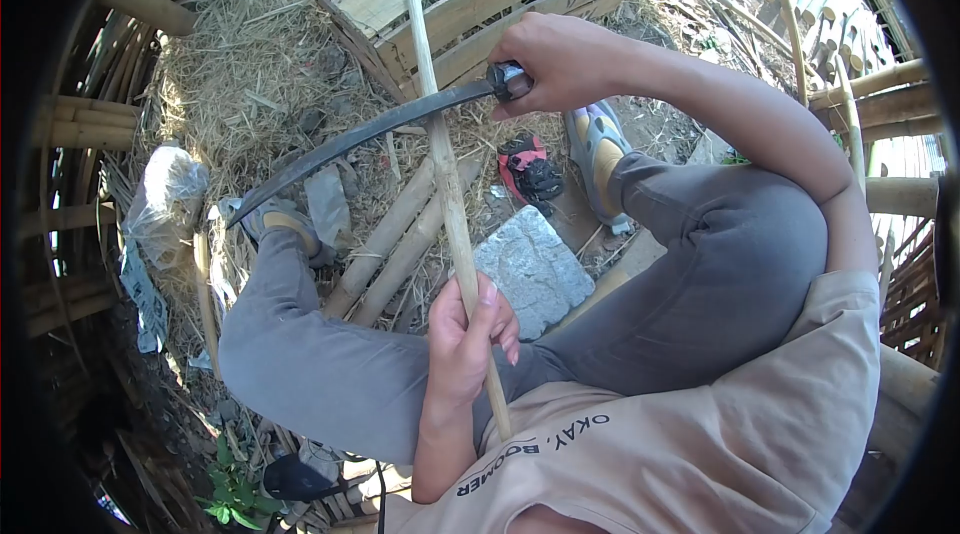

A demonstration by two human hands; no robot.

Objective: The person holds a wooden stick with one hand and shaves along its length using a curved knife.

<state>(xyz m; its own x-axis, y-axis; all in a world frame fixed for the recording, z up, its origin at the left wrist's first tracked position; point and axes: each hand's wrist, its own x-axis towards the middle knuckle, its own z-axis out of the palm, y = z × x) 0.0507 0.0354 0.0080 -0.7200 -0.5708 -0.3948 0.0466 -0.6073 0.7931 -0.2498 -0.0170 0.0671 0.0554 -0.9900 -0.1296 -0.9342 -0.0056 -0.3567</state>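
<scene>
My left hand (pixel 468 336) is closed around the lower part of a pale wooden stick (pixel 452 199). The stick's bottom end rests at my shirt, and its top reaches up in front of a slatted wooden crate. My right hand (pixel 560 64) grips the handle of a long, dark, slightly curved machete (pixel 350 139). Its blade points left and lies across the upper part of the stick, seemingly touching it. Below the crossing, a flat grey stone block (pixel 535 269) sits on the ground between my legs.
The wooden crate (pixel 480 9) stands ahead. Two bamboo poles (pixel 395 239) lie left of the stone, and a red and black item (pixel 530 169) lies behind it. Dry straw (pixel 255 54) covers the ground. A plastic bag (pixel 168 199) is at left, and cut bamboo (pixel 825 4) is piled at far right.
</scene>
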